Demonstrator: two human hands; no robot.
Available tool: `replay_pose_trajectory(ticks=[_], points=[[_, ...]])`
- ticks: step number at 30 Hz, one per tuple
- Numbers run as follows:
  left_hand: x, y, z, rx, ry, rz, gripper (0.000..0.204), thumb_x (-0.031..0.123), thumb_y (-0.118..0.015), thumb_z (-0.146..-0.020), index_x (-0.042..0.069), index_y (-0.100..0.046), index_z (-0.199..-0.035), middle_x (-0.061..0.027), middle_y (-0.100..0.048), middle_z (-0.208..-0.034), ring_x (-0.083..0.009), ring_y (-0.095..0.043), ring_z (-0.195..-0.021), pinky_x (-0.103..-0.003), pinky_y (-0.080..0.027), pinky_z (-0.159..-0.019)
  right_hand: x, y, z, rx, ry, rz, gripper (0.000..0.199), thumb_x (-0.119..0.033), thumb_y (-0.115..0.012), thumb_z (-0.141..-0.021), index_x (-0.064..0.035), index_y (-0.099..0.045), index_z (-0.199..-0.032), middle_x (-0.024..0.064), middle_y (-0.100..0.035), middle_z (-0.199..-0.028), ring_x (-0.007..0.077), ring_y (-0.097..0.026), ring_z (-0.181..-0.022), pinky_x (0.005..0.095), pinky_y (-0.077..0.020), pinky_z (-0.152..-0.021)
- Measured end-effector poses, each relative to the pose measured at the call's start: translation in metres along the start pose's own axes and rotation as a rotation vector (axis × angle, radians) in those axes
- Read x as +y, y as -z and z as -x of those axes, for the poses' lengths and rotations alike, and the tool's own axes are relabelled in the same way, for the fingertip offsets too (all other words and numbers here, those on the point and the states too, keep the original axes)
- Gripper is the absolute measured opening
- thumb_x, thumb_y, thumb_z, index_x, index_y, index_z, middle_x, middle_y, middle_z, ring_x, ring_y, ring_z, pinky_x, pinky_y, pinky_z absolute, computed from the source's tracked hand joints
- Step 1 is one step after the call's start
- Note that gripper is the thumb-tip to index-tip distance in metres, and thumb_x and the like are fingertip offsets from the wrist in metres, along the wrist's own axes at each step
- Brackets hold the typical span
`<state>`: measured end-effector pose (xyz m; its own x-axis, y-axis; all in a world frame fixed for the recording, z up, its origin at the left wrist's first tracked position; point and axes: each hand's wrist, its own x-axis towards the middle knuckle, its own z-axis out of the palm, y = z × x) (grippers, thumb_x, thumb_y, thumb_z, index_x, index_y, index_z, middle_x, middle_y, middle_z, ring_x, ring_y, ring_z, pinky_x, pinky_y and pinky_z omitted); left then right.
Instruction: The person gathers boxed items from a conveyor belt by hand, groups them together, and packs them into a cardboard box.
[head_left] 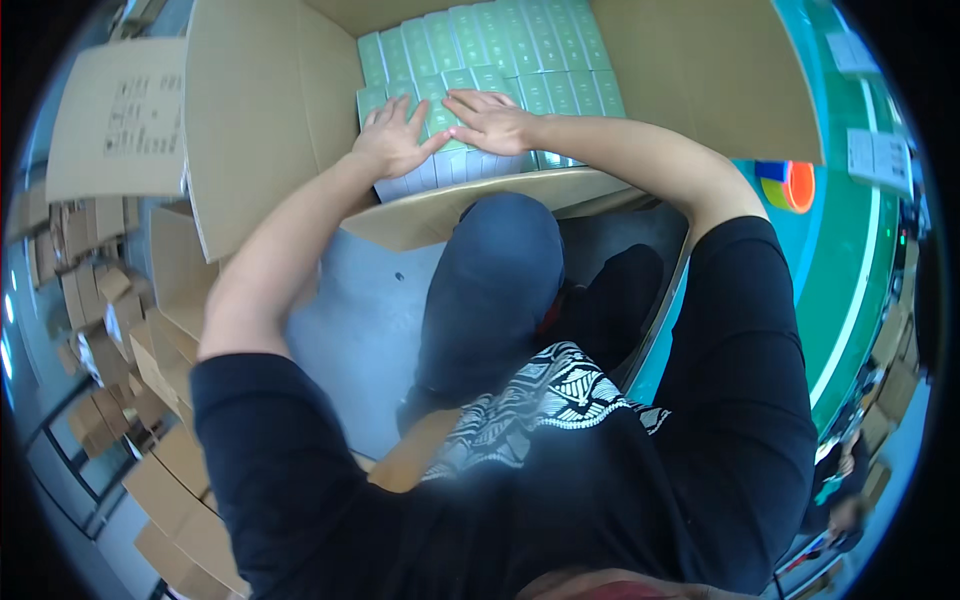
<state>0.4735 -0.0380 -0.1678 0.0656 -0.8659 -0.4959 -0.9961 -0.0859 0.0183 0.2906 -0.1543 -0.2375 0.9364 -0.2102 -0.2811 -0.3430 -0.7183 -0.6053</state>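
Note:
A large cardboard carton (420, 222) stands in front of me with its flaps spread. Inside, several small pale-green boxes (560, 95) are packed tightly in rows, with white sides showing at the near edge. Flat on the tops of the near boxes rests my left hand (393, 142), its fingers spread. My right hand (492, 124) lies beside it, also open with fingers stretched out over the boxes. The two thumbs come close together between them. Neither hand is wrapped round anything. Parts of the near row are hidden under both hands.
One carton flap (250, 110) sticks up at the left and another at the right. Rolls of coloured tape (797, 187) lie on the green surface at the right. Several brown cardboard boxes (180, 480) are stacked at the left. My knee (510, 240) is against the carton's near side.

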Motion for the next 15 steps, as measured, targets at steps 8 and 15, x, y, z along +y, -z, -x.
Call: replay_pose_trajectory(ticks=[8,15], points=[[-0.011,-0.062,0.019,0.207,-0.109,-0.224,0.081,0.065,-0.038,-0.093,0.010,-0.027,-0.153,-0.0242,-0.021,-0.157,-0.0364,-0.019,-0.147,-0.053,-0.015,-0.118,-0.011,-0.054,-0.003,0.028,-0.003,0.295,0.080,-0.062,-0.029,-0.098,-0.0081,-0.018,-0.155,0.0153,-0.008,-0.163,0.0323,-0.009,-0.150,0.0477,-0.0105,-0.121],[-0.025,-0.068,-0.027,0.317,-0.052,-0.056,0.085,0.057,-0.052,-0.089,0.004,-0.028,-0.150,-0.0237,-0.024,-0.155,-0.0357,-0.021,-0.146,-0.051,-0.020,-0.116,0.018,-0.021,-0.018,-0.213,-0.046,0.326,0.078,-0.058,-0.035,-0.098,-0.0071,-0.019,-0.155,0.0139,-0.008,-0.163,0.0328,-0.011,-0.150,0.0470,-0.0141,-0.120]])
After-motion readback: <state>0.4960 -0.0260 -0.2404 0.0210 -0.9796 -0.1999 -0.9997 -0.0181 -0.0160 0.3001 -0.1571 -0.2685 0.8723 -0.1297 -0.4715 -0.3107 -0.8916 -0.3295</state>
